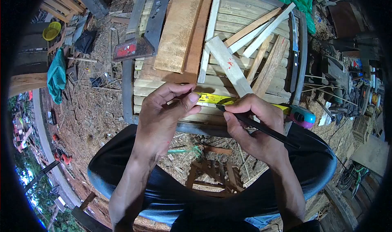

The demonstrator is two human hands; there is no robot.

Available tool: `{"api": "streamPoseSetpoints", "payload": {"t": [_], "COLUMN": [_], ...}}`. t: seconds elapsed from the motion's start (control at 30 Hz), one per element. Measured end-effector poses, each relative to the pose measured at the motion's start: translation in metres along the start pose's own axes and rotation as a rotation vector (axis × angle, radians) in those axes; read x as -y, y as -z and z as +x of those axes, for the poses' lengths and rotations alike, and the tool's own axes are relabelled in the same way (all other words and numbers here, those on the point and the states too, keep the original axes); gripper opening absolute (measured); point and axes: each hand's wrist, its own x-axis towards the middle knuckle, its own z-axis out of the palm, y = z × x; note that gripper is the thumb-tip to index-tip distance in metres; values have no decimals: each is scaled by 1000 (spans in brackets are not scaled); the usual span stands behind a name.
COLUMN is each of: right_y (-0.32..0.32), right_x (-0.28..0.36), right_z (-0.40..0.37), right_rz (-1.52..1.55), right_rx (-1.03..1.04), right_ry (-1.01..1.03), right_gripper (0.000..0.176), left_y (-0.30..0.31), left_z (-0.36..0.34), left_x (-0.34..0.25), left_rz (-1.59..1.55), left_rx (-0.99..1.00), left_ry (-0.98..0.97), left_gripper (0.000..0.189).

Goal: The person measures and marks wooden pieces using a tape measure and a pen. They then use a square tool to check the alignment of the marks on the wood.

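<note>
My left hand [165, 113] pinches the free end of a yellow tape measure blade [215, 98] between thumb and fingers. The blade runs rightward behind my right hand [259, 128] to its teal and pink case [303, 116]. In my right hand is a long black pencil [265, 129], its tip touching or close to the lower edge of the blade. A thin pale strip shows along that edge; what it is I cannot make out. Just beyond the hands lies a pale wood piece with red marks [229, 64].
A slatted wooden table [143, 84] carries a thick brown board [179, 32], several narrow wood strips [210, 38] and a handsaw-like blade [295, 48] at right. A red-marked metal piece [132, 49] lies at its left edge. Below stands a small wooden frame [212, 175] between the knees.
</note>
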Motion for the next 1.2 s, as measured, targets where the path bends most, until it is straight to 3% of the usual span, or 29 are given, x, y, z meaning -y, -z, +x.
{"api": "streamPoseSetpoints", "payload": {"t": [0.43,1.2], "right_y": [9,6], "right_x": [-3,-4], "right_z": [-5,-3], "right_rz": [-1,-21], "right_rx": [-35,-5], "right_ry": [-70,28], "right_gripper": [17,11], "left_y": [1,1], "left_z": [1,1], "left_x": [1,2], "left_rz": [-9,12], "left_rx": [23,-3], "left_ry": [-24,-2], "left_gripper": [23,24]}}
